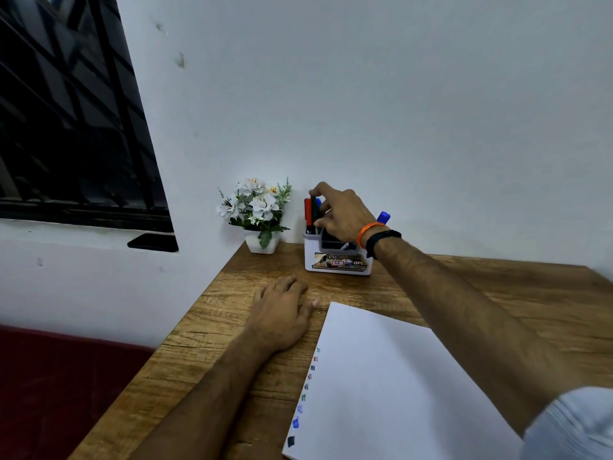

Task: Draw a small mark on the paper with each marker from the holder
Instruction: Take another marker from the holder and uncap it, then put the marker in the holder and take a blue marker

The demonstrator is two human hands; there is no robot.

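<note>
A: The paper (398,386), with small marks down its left edge, lies in front of the holder (336,257).

B: The left hand (285,310) lies flat beside the paper.

A: The right hand (341,214) pinches a dark marker (314,210) standing in the holder. Next step looks like lifting it straight up.

Both forearms are bare from the wrist up, with fine hair along them. The right hand (345,212) has two bands at its wrist: a thin orange cord bracelet (369,231) nearer the knuckles and, just beside it, a wider black wristband (384,242) with a loose end sticking out below. A pale grey-white short fabric sleeve (570,426) covers the right upper arm, while the left hand (283,310) wears nothing.
</note>
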